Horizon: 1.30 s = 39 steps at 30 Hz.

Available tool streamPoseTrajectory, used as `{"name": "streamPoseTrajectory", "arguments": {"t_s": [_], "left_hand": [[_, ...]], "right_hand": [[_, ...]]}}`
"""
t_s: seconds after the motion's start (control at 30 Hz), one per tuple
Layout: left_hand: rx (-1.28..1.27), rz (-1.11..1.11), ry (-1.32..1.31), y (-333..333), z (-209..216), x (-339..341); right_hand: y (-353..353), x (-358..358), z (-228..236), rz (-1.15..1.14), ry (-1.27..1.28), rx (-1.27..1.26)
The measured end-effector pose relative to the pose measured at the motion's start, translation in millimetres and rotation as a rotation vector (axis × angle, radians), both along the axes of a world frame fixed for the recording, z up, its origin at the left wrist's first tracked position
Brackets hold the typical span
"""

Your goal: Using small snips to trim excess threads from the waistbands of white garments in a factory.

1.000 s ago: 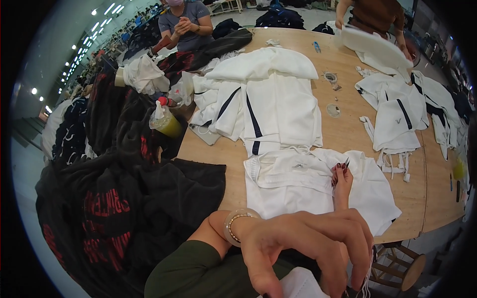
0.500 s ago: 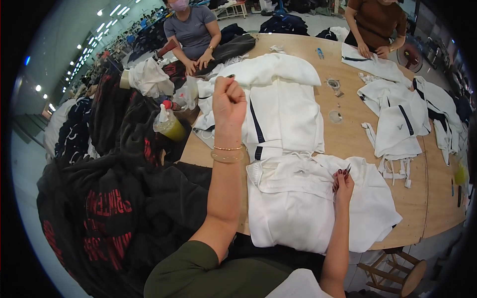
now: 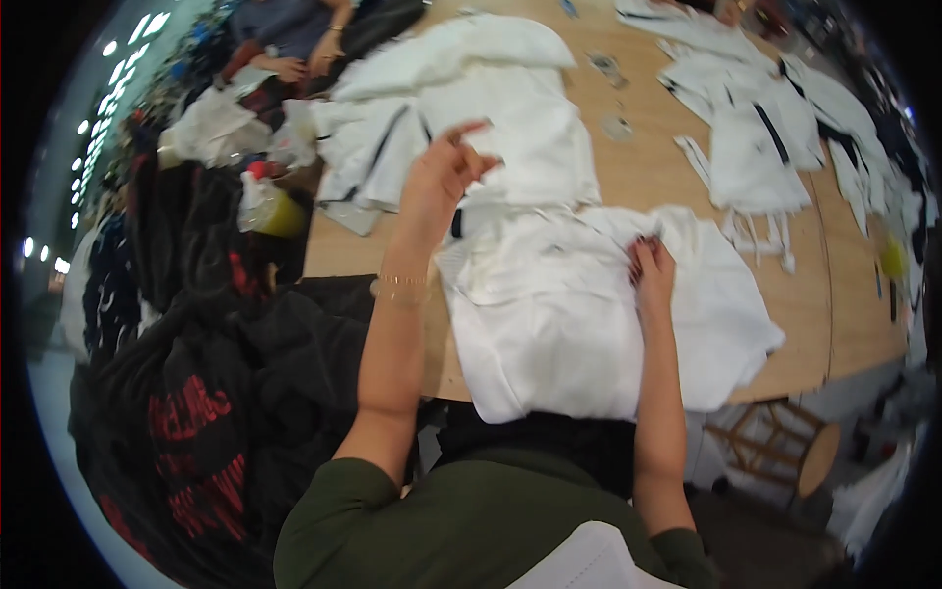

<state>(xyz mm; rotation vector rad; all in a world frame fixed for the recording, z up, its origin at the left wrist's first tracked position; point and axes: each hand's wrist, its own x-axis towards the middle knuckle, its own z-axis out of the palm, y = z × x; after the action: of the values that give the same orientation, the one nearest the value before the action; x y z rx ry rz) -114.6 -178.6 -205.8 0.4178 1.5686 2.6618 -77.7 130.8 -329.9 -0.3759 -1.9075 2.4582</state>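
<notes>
My left hand [image 3: 446,177] is raised above the white garments, its fingers apart with nothing visible in them. Under my right hand [image 3: 653,275] lies a white garment [image 3: 545,339] with a gathered waistband, spread at the near edge of the table. The right fingers are bent and closed at its upper right part. A small pointed metal tool showed at those fingertips a moment ago; blur and the fingers hide it now. Just beyond, a stack of white garments [image 3: 520,128] with a dark stripe reaches toward the table's far side.
Dark garments with red print [image 3: 285,344] are heaped at left. A cup of yellow-green drink [image 3: 273,211] stands beside white bundled material [image 3: 216,128]. More white pieces [image 3: 756,147] lie right on the wooden table [image 3: 628,177]. A stool [image 3: 775,447] stands below; co-workers sit across.
My left hand has gone from a closed pinch to spread fingers. My right hand stays at the same part of the garment. The whole view has shifted, so the table sits higher in it.
</notes>
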Motion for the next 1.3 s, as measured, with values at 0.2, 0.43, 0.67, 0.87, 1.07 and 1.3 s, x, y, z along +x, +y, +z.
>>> {"name": "streamPoseTrajectory", "arguments": {"t_s": [0.2,0.43,0.67,0.87,1.07,1.3], "left_hand": [[-0.741,0.03,-0.104,80.0,-76.3,95.7],[-1.226,0.314,0.243,102.8,-90.6,131.0],[-1.251,0.321,0.236,101.4,-98.1,122.4],[-1.209,0.336,0.245,116.4,-82.9,109.9],[-1.116,0.222,0.302,136.9,-101.8,78.2],[-1.138,0.239,0.248,134.2,-109.0,69.8]], "right_hand": [[0.2,1.0,26.8,0.077,-0.038,-0.054],[-30.7,37.5,53.2,0.347,0.279,0.813],[-20.4,28.6,19.9,0.24,0.07,0.352],[-5.3,29.3,42.1,0.101,0.039,0.223],[-6.8,36.4,42.5,0.111,-0.011,0.266],[7.3,53.2,50.4,0.132,0.268,0.941]]}}
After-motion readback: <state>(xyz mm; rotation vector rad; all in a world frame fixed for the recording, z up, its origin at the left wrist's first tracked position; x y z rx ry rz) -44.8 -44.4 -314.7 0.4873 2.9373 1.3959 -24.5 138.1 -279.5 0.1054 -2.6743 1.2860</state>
